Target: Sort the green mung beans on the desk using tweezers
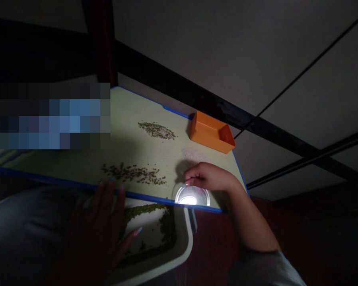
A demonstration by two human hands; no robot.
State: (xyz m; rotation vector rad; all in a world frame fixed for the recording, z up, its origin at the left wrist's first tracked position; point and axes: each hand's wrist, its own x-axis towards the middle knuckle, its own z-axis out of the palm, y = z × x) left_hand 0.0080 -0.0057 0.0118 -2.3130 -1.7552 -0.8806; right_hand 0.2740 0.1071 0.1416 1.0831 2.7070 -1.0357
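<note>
My right hand (207, 176) is above the table's near right part, its fingers curled together in a pinch. What they hold, if anything, is hidden. Just below the fingertips sits a clear round dish (193, 195) by the table edge, with a bright glare in it; I cannot tell whether the hand touches its rim. My left hand (100, 222), in shadow, has its fingers stretched and apart over a white tub (188, 238) with greenish grains inside. Loose dark grains (134, 173) lie scattered on the table past the left fingertips.
The pale table (122, 107) has a blue edge. On it are a second patch of greenish grains (157, 130), a pale pinkish patch of fine grains (193, 154) and an orange open box (211, 135) at the back right. A blurred-out area covers the left side.
</note>
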